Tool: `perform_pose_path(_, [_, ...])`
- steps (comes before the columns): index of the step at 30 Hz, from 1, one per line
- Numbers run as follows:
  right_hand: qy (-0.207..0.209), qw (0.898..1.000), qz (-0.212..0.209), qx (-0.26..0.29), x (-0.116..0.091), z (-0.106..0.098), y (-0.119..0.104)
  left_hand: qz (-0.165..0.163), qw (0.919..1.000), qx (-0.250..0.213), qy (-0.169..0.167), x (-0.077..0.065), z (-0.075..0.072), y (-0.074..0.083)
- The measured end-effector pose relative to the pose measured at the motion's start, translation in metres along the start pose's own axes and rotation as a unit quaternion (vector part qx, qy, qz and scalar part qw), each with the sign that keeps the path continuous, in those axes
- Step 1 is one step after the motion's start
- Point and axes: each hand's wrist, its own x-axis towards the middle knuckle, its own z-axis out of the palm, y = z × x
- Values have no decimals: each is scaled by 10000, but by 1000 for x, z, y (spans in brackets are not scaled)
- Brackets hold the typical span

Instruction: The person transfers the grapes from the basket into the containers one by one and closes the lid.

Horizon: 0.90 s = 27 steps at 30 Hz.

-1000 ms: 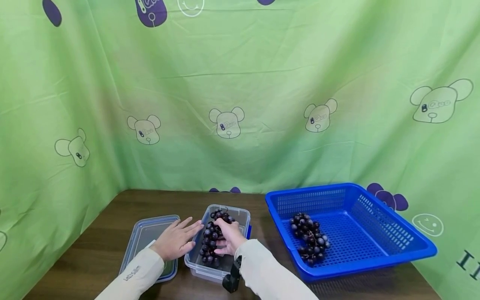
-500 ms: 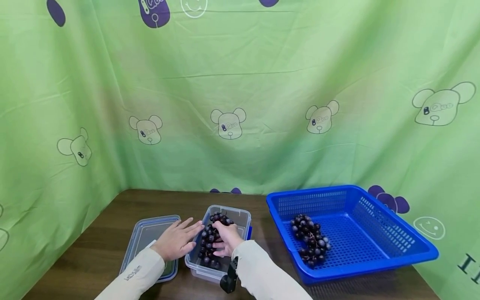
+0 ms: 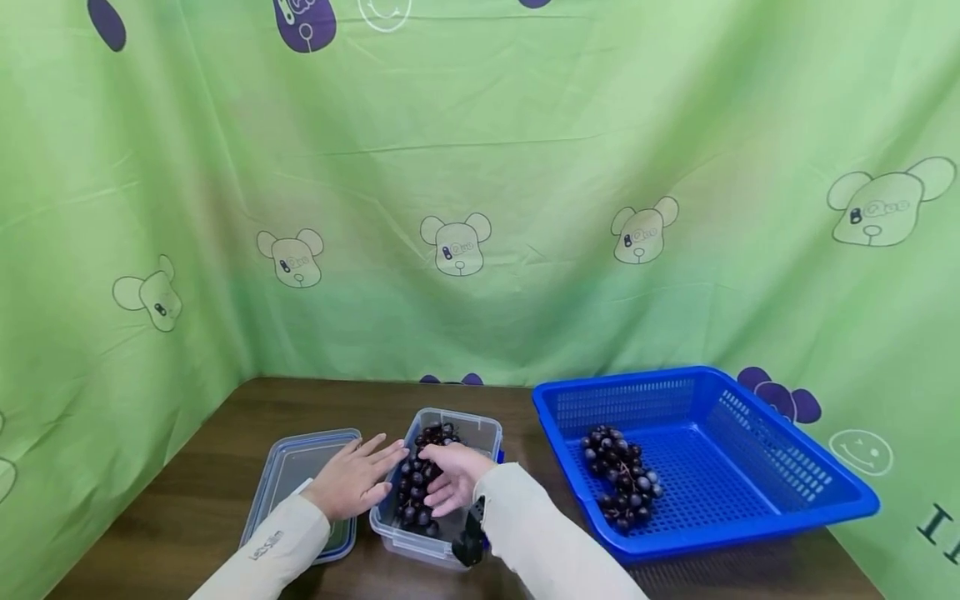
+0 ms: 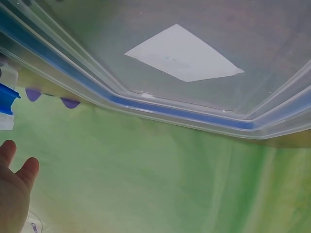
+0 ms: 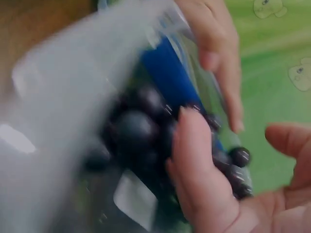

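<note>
In the head view a clear plastic food container stands on the table, with a bunch of dark grapes lying lengthwise in it. My left hand has its fingers extended, their tips at the container's left rim. Over the container's right side is my right hand, its palm turned towards the grapes. In the right wrist view its thumb and fingers stand apart with nothing held between them; the grapes are beside them. Under the left forearm lies a blue-edged clear lid.
A blue mesh basket stands to the right, holding another bunch of grapes. In the left wrist view a white label shows on the lid. A green printed curtain hangs behind the brown table.
My right hand has let go of the grapes and drawn slightly to the right, its fingers loosened. The bunch has settled towards the container's left side. My left hand has stayed in place.
</note>
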Motion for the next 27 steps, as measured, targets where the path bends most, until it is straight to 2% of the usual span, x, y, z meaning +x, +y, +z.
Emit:
perform_pose_path(4, [-290,9958,227,-839,-6,-17,-7,32,10000,-84,25,0,0,0])
perform_pose_path(7, [-289,9925,286,-1150,-11,-27,-12,23,10000,-96,-12,-1,0,-1])
perform_pose_path(9, [-238,9914,278,-1256,-13,-33,-16,-13,9999,-109,-67,-1,-1,-1])
perform_pose_path(11, [-354,9898,266,-1351,-15,-40,-20,-25,9999,-126,-95,-1,-2,-1])
perform_pose_path(18, [-1302,9759,89,-1749,-28,-80,-30,0,9999,-148,-43,0,0,1])
perform_pose_path(24, [-1534,9710,-387,-1792,-40,-116,-36,-48,9997,-216,-56,0,0,3])
perform_pose_path(27, [-1586,9692,-464,-1824,-47,-131,-39,-30,9998,-211,-68,0,-1,4])
